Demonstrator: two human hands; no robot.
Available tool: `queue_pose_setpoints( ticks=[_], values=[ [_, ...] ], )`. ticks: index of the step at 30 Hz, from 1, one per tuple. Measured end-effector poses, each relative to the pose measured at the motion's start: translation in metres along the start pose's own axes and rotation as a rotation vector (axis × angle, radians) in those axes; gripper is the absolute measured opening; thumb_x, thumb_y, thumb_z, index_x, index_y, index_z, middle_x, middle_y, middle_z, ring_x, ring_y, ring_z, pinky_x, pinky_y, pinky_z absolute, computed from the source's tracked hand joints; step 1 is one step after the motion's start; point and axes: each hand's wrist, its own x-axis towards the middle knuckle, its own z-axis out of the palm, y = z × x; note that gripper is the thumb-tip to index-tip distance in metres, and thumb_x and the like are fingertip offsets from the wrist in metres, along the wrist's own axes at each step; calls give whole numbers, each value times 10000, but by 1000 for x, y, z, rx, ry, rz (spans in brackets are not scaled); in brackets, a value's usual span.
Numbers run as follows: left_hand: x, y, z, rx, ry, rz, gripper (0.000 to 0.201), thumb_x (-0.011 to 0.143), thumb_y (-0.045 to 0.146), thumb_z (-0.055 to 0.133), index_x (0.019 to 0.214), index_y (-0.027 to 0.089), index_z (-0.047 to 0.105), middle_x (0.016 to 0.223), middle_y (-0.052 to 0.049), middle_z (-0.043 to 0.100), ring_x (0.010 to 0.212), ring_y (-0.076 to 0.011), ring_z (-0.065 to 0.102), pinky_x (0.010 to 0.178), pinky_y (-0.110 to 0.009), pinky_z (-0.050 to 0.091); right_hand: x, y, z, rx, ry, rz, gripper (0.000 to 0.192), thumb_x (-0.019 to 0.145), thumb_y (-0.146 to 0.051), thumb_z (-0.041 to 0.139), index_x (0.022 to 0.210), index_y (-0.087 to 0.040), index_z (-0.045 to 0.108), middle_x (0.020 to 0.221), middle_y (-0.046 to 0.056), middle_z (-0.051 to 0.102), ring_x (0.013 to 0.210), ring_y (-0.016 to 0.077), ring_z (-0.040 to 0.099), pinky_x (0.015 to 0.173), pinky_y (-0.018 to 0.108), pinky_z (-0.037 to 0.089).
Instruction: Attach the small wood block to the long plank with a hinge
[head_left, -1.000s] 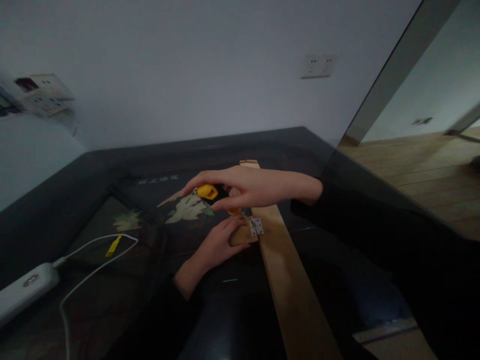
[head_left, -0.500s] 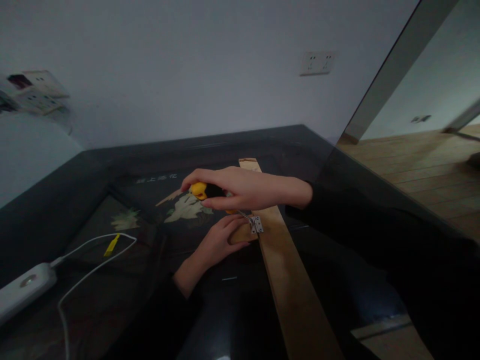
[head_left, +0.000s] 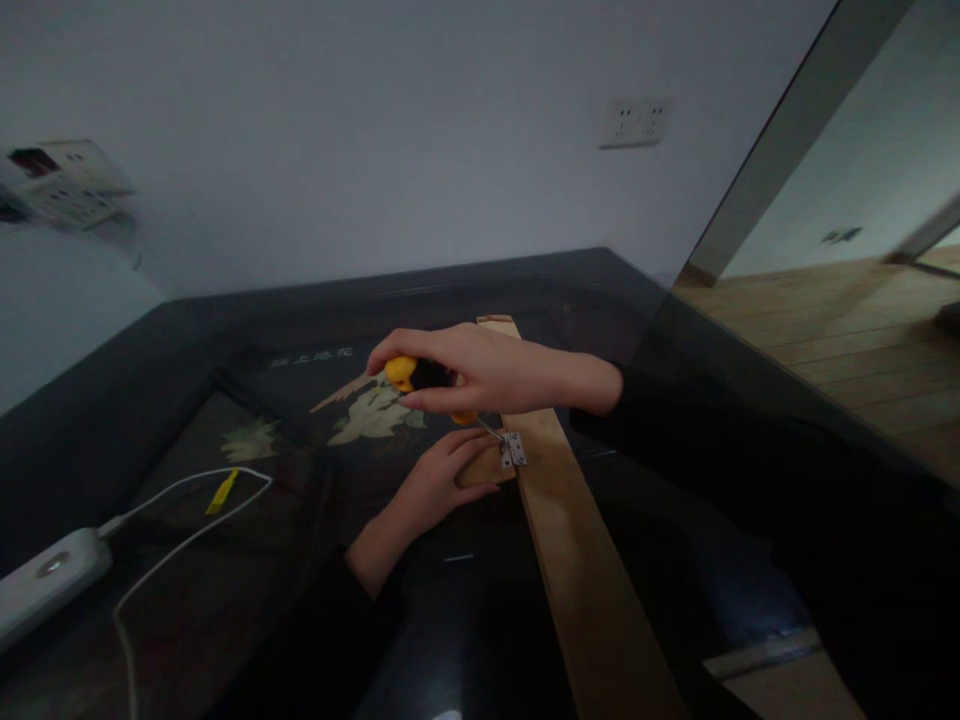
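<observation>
My right hand [head_left: 480,372] grips a screwdriver [head_left: 417,376] with a yellow and black handle, its thin metal shaft slanting down to a small silver hinge [head_left: 513,449]. The hinge joins a long wooden plank [head_left: 585,560] to a small wooden block [head_left: 484,466]. My left hand [head_left: 435,490] lies on the small block and presses it against the plank's left edge. Both sleeves are black.
All of this rests on a dark glossy table [head_left: 262,560] with a pale flower picture [head_left: 371,415] under its surface. A white power strip [head_left: 49,580] with a white cable [head_left: 187,530] and a yellow tag [head_left: 220,491] lies at the left. A wall socket [head_left: 635,122] is behind.
My right hand has shifted slightly left and turned on the screwdriver handle. The left hand, block and plank have stayed put.
</observation>
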Motion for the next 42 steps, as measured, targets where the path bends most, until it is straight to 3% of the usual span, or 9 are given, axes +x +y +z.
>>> queue_pose_setpoints(
  ticks=[32, 39, 42],
  values=[
    [-1, 0, 0, -5, -3, 5, 546, 831, 394, 720, 1332, 265, 545, 1362, -105, 591, 1248, -278, 584, 1059, -505, 488, -3, -2, -4, -72, 41, -7, 307, 969, -280, 531, 1257, -172, 516, 1169, 76, 627, 921, 154, 588, 810, 286, 438],
    [0, 2, 0, -33, -29, -26, 534, 827, 372, 725, 1307, 243, 530, 1365, -108, 582, 1269, -266, 563, 1073, -491, 477, -11, -6, -16, -103, 147, -31, 304, 972, -286, 507, 1246, -152, 511, 1225, 81, 607, 1033, 168, 583, 908, 326, 471],
    [1, 6, -2, -50, -49, -47, 521, 831, 372, 720, 1293, 248, 513, 1384, -101, 575, 1299, -266, 542, 1115, -518, 429, -24, -10, -22, -86, 245, 26, 303, 960, -286, 524, 1232, -154, 518, 1217, 65, 608, 1027, 163, 588, 915, 338, 492]
  ],
)
